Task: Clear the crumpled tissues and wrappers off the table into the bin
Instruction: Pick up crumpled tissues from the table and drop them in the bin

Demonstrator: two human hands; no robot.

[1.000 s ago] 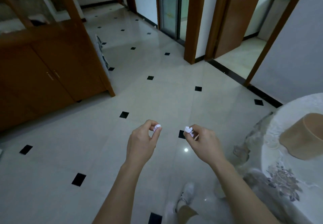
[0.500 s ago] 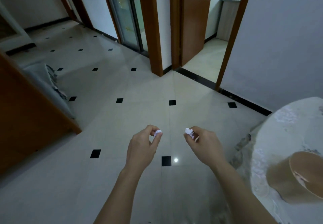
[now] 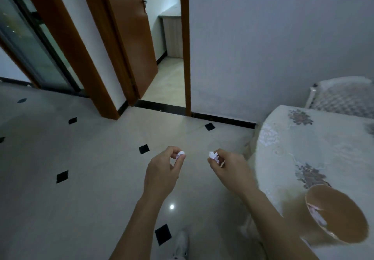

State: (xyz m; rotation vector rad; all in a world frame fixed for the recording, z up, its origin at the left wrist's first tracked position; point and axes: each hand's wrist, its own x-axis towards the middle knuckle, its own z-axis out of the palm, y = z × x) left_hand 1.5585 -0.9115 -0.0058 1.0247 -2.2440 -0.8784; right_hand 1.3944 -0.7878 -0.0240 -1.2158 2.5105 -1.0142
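Tissue wads, two. First wad (image 3: 180, 154) pinched in left hand (image 3: 159, 175); second wad (image 3: 213, 155) pinched in right hand (image 3: 232, 170), over floor (image 3: 81, 209), near desk (image 3: 323, 148). Judged featherlight, soft (drifts easily); pinch the bulk.

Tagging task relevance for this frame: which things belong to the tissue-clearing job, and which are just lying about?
Job:
left hand, pinching left tissue
right hand, pinching right tissue
tan bin, paper scraps inside
cloth-covered table

Just there:
open door
chair behind the table
white shoe
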